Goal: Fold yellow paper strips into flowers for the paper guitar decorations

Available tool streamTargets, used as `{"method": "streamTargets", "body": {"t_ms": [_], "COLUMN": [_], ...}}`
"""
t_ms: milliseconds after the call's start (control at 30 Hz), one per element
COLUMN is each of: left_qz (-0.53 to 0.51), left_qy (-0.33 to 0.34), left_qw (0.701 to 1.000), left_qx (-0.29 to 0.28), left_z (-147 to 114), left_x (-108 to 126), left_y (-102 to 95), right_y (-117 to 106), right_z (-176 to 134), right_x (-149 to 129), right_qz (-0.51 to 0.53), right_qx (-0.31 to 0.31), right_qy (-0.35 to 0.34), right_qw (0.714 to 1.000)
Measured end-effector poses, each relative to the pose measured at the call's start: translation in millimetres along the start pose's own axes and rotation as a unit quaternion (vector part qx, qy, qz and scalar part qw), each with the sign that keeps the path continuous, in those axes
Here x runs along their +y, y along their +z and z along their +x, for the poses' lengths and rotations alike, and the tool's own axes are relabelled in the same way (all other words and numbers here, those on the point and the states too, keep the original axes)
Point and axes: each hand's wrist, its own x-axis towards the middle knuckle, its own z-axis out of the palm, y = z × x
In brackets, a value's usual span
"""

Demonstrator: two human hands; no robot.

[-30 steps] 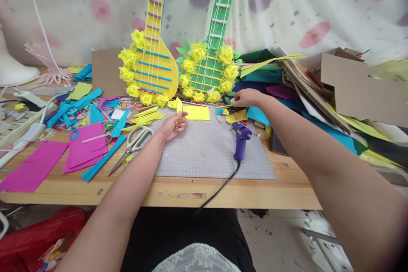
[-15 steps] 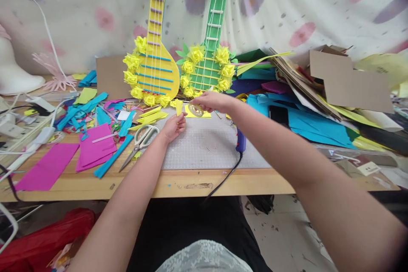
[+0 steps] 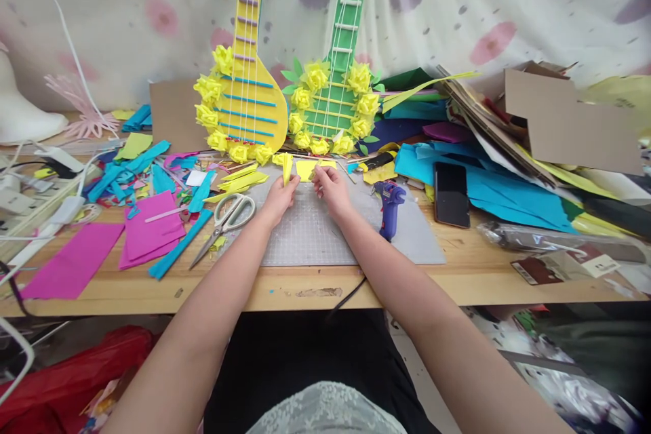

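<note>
My left hand (image 3: 281, 198) is closed, pinching a narrow yellow paper strip (image 3: 287, 168) that stands up from the fingertips. Just to its right, my right hand (image 3: 329, 188) has its fingers bent around a roll of clear tape (image 3: 312, 174), now seen nearly edge-on and mostly covered by the fingers. Behind the fingers, a flat yellow piece of paper (image 3: 305, 167) lies at the far side of the grey cutting mat (image 3: 305, 237). Scissors (image 3: 227, 217) lie left of my left hand. A purple glue gun (image 3: 390, 209) stands on the mat's right side.
Yellow and green paper instruments (image 3: 249, 108) with yellow flowers lean at the back. Pink sheets (image 3: 152, 224), blue scraps and yellow strips (image 3: 241, 180) cover the left. At right are a phone (image 3: 451, 194), blue paper (image 3: 508, 196) and stacked cardboard (image 3: 554, 115).
My right hand has turned and come down beside the left, its forearm swinging in from the right, so the tape roll faces me less. My left hand keeps the yellow strip. The view shifted slightly.
</note>
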Motion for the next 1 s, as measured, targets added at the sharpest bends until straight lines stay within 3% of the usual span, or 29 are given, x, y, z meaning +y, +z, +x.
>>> {"method": "streamTargets", "body": {"t_ms": [233,500,633,767,1000], "left_qz": [0.085,-0.006,-0.059,-0.095,-0.122], "left_qy": [0.015,-0.029,-0.051,-0.077,-0.101], "left_qw": [0.996,0.999,0.995,0.988,0.980], "left_qx": [0.013,-0.018,-0.057,-0.099,-0.120], "left_z": [-1.5,-1.9,-3.6,-1.8,0.2], "left_x": [-0.1,6.0,8.7,7.4,8.5], "left_y": [2.5,-0.5,-1.7,-5.4,-9.7], "right_y": [-2.4,-5.4,-8.7,-10.9,-17.0], "right_z": [-5.2,-1.1,-2.3,-7.4,-7.2], "right_x": [-1.8,0.1,3.4,6.7,7.7], "right_qz": [0.019,0.034,-0.066,-0.200,-0.281], "right_qx": [-0.029,-0.033,-0.042,-0.108,-0.157], "right_qy": [0.008,0.023,-0.063,-0.142,-0.157], "right_qw": [0.999,0.999,0.995,0.964,0.934]}}
